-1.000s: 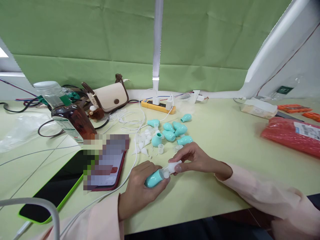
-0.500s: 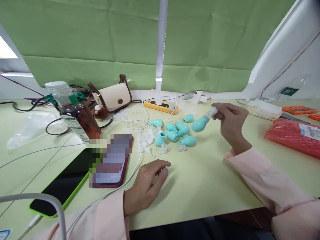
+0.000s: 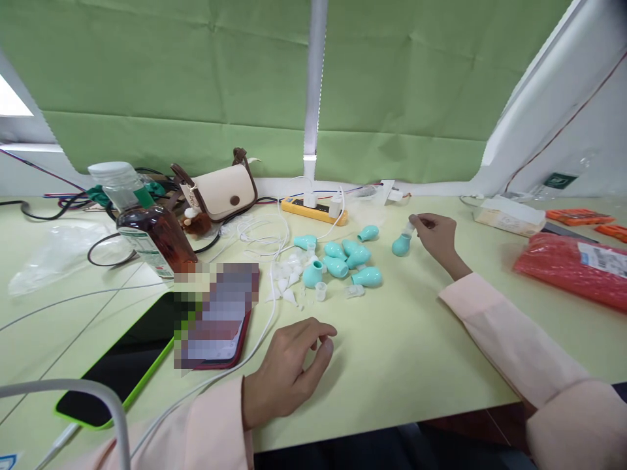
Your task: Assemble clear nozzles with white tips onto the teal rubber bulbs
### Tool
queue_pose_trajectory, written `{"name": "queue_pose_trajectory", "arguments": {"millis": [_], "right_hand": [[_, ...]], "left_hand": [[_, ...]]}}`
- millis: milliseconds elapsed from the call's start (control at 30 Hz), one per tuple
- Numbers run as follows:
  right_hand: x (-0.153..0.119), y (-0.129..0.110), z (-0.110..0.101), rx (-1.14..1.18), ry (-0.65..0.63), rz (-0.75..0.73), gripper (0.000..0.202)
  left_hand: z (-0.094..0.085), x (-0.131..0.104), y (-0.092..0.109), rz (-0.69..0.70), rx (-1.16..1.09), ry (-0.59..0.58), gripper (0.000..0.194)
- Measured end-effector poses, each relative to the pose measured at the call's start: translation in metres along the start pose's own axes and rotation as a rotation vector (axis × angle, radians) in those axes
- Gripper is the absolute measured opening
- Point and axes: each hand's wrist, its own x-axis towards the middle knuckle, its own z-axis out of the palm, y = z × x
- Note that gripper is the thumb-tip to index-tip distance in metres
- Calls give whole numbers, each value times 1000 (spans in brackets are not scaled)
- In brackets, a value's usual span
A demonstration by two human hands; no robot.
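My right hand (image 3: 437, 236) pinches the clear-and-white top of a teal squeeze bulb (image 3: 401, 245), which is upright at the table surface, right of the pile. Several loose teal bulbs (image 3: 336, 266) lie together in the middle of the table. One bulb (image 3: 312, 274) shows its open mouth. By them are small white cone-shaped tips (image 3: 289, 296), a clear plastic cup-like piece (image 3: 321, 291) and a clear fitting (image 3: 354, 291) on its side. My left hand (image 3: 296, 365) rests on the table in front of them, fingers loosely curved and apart, holding nothing.
At left stand a bottle of brown liquid (image 3: 155, 238) and a cream handbag (image 3: 220, 190). Two phones (image 3: 122, 359) lie before them, with white cables (image 3: 268, 320) alongside. A yellow power strip (image 3: 313, 211) sits behind the bulbs. A red plastic package (image 3: 563, 264) lies at right.
My right hand has lowered the teal bulb from above the table down to its surface, turning it from tilted to upright. My left hand has stayed nearly still.
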Motion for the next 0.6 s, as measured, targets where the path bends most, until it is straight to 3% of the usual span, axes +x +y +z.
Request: {"name": "queue_pose_trajectory", "arguments": {"millis": [200, 367, 467, 600], "right_hand": [[-4, -8, -1, -62, 77, -72, 14], [-17, -29, 1, -60, 217, -320, 19], [-40, -54, 6, 17, 86, -481, 21], [-83, -97, 12, 109, -292, -697, 32]], "left_hand": [[0, -1, -1, 13, 15, 0, 16], [2, 0, -2, 38, 38, 14, 16], [3, 1, -2, 56, 82, 14, 17], [4, 1, -3, 60, 162, -32, 20]]}}
